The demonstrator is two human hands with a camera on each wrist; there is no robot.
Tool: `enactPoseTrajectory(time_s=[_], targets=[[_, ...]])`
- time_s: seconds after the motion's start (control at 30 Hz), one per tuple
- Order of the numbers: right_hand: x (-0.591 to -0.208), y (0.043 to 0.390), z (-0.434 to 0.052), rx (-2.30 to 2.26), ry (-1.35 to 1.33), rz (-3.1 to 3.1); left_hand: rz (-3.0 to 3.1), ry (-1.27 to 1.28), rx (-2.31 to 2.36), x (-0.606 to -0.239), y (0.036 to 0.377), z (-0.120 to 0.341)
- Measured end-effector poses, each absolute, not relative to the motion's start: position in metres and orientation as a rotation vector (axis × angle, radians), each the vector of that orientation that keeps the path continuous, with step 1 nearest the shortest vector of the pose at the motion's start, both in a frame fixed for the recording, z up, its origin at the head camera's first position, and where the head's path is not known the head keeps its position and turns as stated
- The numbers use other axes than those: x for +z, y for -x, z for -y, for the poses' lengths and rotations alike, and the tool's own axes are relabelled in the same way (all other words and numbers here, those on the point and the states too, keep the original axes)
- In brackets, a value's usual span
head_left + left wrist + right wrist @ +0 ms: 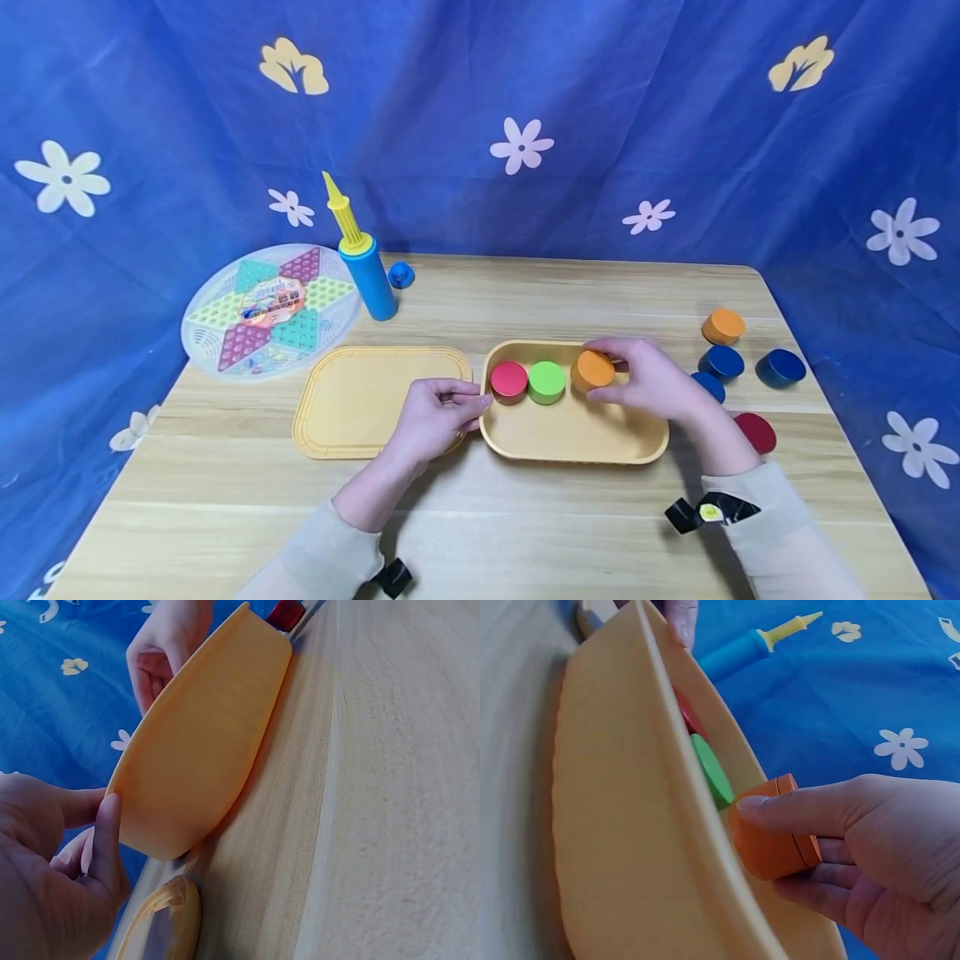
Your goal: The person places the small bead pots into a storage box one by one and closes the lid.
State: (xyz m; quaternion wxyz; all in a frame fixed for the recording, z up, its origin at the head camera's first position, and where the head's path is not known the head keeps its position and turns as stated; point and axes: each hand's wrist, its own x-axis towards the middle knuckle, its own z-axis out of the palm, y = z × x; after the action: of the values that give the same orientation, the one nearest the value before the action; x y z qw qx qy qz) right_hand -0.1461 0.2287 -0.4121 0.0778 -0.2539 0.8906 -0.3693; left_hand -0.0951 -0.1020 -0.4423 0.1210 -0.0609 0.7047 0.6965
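Note:
A pale yellow oblong box (577, 437) stands on the table, its open side up. At its left end my left hand (441, 414) pinches the rim between thumb and fingers, as the left wrist view (67, 862) also shows. My right hand (643, 377) holds a small orange round tub (592, 370) with a seam around it, inside or just above the box's right half; I cannot tell if it touches the floor. In the right wrist view, thumb and fingers grip this orange tub (772, 832). A red round tub (509, 380) and a green one (547, 381) sit side by side at the box's left.
The matching yellow lid (375, 400) lies flat left of the box. Right of it are several blue tubs (780, 368), an orange one (723, 325) and a red one (756, 432). Behind stand a blue-yellow hand pump (369, 275), a small blue piece (401, 274) and a round star-patterned game board (247, 342).

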Motion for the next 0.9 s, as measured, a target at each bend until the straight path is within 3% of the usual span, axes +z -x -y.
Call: enactPoseTrajectory(time_s=[0.9], targets=[[-0.427,0.142,-0.214,-0.968,0.67,-2.701,-2.047,0.189,2.059,-0.442,0.094,0.1]])
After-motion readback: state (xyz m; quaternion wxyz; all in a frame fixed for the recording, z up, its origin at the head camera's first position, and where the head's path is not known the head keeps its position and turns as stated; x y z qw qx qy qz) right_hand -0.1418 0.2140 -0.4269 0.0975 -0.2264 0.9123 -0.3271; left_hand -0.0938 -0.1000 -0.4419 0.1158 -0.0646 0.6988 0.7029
